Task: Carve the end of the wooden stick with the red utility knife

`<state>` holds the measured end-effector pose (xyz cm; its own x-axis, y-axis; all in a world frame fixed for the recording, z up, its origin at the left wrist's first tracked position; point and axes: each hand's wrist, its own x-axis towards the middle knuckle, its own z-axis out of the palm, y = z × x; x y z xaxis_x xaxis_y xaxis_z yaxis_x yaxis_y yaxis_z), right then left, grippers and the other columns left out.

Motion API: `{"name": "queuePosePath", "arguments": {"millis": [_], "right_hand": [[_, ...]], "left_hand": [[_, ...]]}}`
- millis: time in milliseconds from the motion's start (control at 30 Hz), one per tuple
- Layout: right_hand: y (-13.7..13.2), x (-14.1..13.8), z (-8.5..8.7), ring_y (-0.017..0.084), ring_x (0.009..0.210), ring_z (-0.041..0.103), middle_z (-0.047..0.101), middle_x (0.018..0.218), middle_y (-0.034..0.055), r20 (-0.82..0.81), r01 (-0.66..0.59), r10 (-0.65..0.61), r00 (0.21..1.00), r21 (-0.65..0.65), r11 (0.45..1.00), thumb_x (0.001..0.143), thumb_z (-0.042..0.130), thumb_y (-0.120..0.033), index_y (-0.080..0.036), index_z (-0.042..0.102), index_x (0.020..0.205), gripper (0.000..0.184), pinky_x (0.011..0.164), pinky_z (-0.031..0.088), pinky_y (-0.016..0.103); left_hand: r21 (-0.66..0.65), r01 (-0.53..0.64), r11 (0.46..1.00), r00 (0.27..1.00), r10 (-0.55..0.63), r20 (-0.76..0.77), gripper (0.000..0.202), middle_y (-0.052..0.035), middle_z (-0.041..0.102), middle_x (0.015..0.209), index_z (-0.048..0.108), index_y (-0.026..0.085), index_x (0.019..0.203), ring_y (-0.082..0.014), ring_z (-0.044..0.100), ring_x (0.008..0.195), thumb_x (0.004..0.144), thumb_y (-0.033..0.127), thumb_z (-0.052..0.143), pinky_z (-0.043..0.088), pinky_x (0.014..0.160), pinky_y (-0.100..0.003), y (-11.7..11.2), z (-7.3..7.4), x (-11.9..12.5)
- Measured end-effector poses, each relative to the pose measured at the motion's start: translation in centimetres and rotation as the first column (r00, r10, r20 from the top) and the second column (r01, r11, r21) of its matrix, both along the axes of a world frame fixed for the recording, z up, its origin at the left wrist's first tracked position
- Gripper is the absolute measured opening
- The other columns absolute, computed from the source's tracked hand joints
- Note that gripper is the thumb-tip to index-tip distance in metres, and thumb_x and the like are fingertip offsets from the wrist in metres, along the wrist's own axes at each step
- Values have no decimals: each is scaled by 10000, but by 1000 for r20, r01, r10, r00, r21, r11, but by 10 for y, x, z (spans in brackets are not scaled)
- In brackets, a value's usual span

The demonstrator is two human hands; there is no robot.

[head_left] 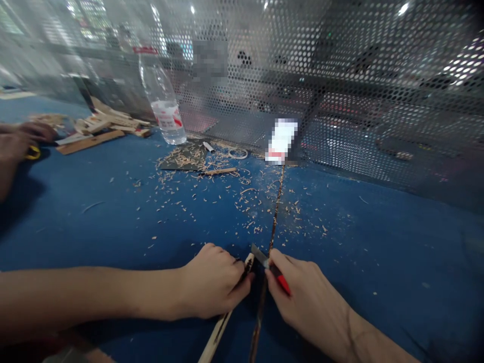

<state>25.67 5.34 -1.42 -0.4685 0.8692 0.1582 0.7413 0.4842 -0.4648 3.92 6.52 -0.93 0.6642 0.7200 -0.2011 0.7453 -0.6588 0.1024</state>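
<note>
My left hand (217,282) is closed around a narrow wooden stick (216,337), whose pale far end pokes out beyond my fist. My right hand (302,287) grips a red-handled utility knife (282,283). Its blade points up and to the left, close to the stick's far end; whether the two touch I cannot tell. Both hands are low over the blue table (113,227). Curled wood shavings (260,201) are scattered on the surface beyond them.
A clear plastic bottle (166,113) stands before the perforated metal screen (340,75), against which a lit phone (282,141) leans. Shavings cover a dark sheet (183,156). Left are wooden pieces (108,121) and another person's hands (22,141). A dark seam (278,201) divides the tabletop.
</note>
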Motion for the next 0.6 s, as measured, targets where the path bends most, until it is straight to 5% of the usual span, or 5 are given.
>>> {"name": "queuePosePath", "arguments": {"millis": [233,433,600], "right_hand": [[4,4,5,218,647,701,726,738,-39,-126,-34,-5,992,-311,950,981,432,-383,-315,513,872,152,619,459,313],[3,7,3,226,730,726,755,809,-20,-110,-60,25,994,-322,945,971,440,-366,-317,543,885,143,642,479,313],[6,7,-1,205,730,727,757,809,-34,-119,-78,43,992,-302,950,978,471,-372,-321,549,869,143,610,479,286]], "left_hand": [[73,11,997,999,-13,30,330,-53,767,688,669,195,748,-208,661,520,1013,323,520,413,508,-303,-2,3,2],[186,21,982,984,-53,168,306,-36,719,593,611,202,697,-212,657,458,976,321,571,353,455,-303,-3,-8,-2],[219,28,975,988,-60,141,334,-16,717,583,618,212,676,-196,654,446,979,341,558,306,420,-306,-4,-10,-3]]}}
